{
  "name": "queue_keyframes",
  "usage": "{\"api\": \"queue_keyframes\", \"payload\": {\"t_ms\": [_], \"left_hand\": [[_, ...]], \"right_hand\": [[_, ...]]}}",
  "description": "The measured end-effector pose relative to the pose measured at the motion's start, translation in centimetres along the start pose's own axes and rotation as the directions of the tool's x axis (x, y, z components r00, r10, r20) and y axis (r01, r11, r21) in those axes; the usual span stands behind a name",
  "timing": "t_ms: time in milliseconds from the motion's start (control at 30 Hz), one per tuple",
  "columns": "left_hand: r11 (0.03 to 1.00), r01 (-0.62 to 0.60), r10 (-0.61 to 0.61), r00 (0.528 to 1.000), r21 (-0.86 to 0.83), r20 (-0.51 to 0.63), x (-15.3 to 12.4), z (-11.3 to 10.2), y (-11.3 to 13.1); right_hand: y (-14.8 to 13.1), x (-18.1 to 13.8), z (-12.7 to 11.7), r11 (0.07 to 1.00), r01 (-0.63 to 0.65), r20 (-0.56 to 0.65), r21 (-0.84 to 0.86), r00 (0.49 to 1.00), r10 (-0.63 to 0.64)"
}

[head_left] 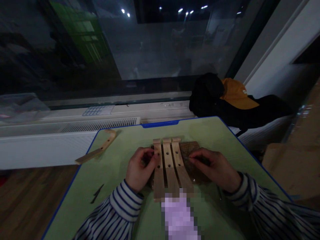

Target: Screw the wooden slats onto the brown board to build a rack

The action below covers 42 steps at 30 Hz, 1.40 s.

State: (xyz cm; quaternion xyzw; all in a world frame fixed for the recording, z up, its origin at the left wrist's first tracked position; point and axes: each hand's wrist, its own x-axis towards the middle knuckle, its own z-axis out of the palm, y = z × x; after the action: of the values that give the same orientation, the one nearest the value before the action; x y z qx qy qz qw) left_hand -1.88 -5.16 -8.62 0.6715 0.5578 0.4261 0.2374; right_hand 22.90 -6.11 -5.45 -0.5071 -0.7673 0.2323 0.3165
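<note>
- Slats (169,176), 3 and wooden, side by side at centre of frame on green bench (207,133); probably light, stiff and smooth, best held by long edges, clear of holes.
- Left hand (140,168): fingers narrow, touching leftmost slat (158,180); gripping or merely steadying, unclear.
- Right hand (217,166): fingers pinched on thin pale item (186,157), right of centre.
- Brown packet (190,146) just beside slats, crowding right fingers.
- Loose curved slat (98,150), left of frame; black strips (96,195), lower left, out of the way.

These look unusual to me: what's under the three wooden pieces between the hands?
Brown material shows along the right of the wooden pieces, seemingly continuing beneath them. Whatever lies directly underneath is covered.
</note>
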Motion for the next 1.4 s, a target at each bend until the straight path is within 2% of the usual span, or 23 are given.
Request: {"api": "queue_keyframes", "payload": {"t_ms": [100,267,533,667,733,867,933,1067,1133,1233,1400], "left_hand": [[0.998,0.008,-0.010,1.000,-0.060,-0.024,0.8,0.0,-0.3],[0.990,-0.021,0.034,0.995,-0.141,0.091,2.1,0.2,-0.4],[0.995,-0.006,0.014,0.997,-0.101,0.079,3.2,0.6,-0.8],[0.996,-0.038,0.046,0.995,-0.085,0.085,3.0,0.1,-0.7],[0.991,-0.091,0.099,0.991,-0.094,0.090,2.9,-0.5,-0.4],[0.939,-0.305,0.320,0.944,-0.157,0.081,3.6,-2.1,1.5],[0.934,-0.347,0.355,0.930,-0.083,0.098,4.7,-2.7,3.1],[0.892,-0.443,0.407,0.874,0.093,0.266,7.3,-2.9,6.5],[0.859,-0.498,0.450,0.846,0.121,0.286,8.0,-2.7,7.5],[0.855,-0.505,0.454,0.839,0.120,0.299,8.0,-2.4,7.5],[0.863,-0.480,0.395,0.835,0.157,0.383,7.6,-2.2,5.3]], "right_hand": [[-0.1,-0.3,0.6,1.000,0.020,-0.023,0.005,1.000,-0.020],[0.2,-0.6,1.3,0.998,0.062,-0.042,-0.003,0.997,-0.062],[0.3,-0.6,1.2,0.998,0.070,-0.037,0.009,0.997,-0.069],[0.2,-0.5,0.9,0.997,0.069,-0.026,0.028,0.997,-0.068],[0.1,-0.4,0.6,0.996,0.078,-0.022,0.040,0.997,-0.077],[-0.3,-0.1,-0.5,0.994,0.089,-0.007,0.064,0.996,-0.088],[-0.7,0.3,-1.2,0.994,0.086,0.004,0.073,0.996,-0.086],[-1.8,1.5,-2.4,0.991,0.092,0.042,0.097,0.994,-0.096],[-2.4,2.0,-2.8,0.989,0.083,0.063,0.126,0.994,-0.091],[-3.0,2.3,-2.7,0.982,0.082,0.084,0.169,0.992,-0.098],[-2.8,2.1,-2.0,0.978,0.077,0.169,0.195,0.979,-0.110]]}}
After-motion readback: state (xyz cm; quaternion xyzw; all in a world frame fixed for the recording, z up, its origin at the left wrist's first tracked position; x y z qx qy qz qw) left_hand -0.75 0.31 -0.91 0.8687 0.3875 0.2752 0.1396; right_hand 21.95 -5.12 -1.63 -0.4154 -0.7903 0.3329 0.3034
